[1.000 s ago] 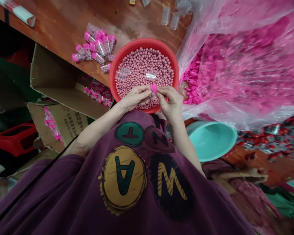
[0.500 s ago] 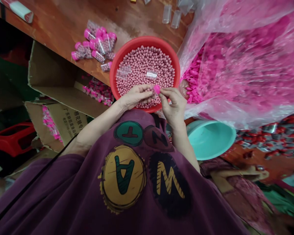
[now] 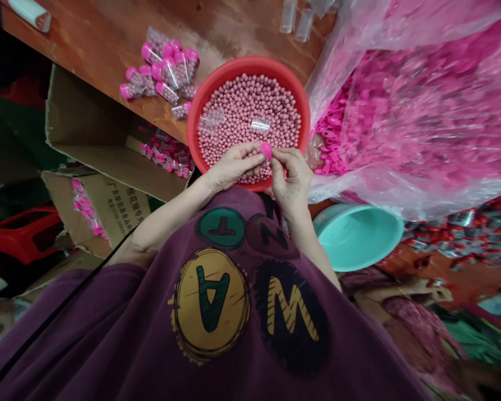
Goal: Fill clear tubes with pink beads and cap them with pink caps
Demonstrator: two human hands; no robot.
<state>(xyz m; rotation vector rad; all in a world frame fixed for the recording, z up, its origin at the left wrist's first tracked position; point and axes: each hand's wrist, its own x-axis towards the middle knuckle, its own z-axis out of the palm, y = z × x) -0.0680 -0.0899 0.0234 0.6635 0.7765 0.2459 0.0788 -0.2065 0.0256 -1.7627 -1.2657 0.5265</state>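
Over the near rim of a red basin [image 3: 195,106] full of small pink balls [image 3: 242,106], my two hands meet. My left hand [image 3: 234,166] is closed around a small clear tube, mostly hidden by the fingers. A bright pink cap [image 3: 266,150] sits at the tube's end, pinched by the fingertips of my right hand [image 3: 292,175]. Whether the cap is fully seated I cannot tell. On the balls lie a clear tube [image 3: 260,125] and further clear tubes [image 3: 211,120] at the left. Several filled tubes with pink caps [image 3: 173,67] are heaped left of the basin.
A plastic bag of pink caps [image 3: 421,117] spreads at the right, above a turquoise basin [image 3: 359,236]. Cardboard boxes [image 3: 100,139] with capped tubes stand at the left. Clear tubes [image 3: 304,25] lie at the back. Another person's hand [image 3: 432,291] shows at lower right.
Both hands stay together at the pink cap, and the cap's tilt has shifted slightly. The whole view has moved a little. At the lower right, the other person's hand has shifted.
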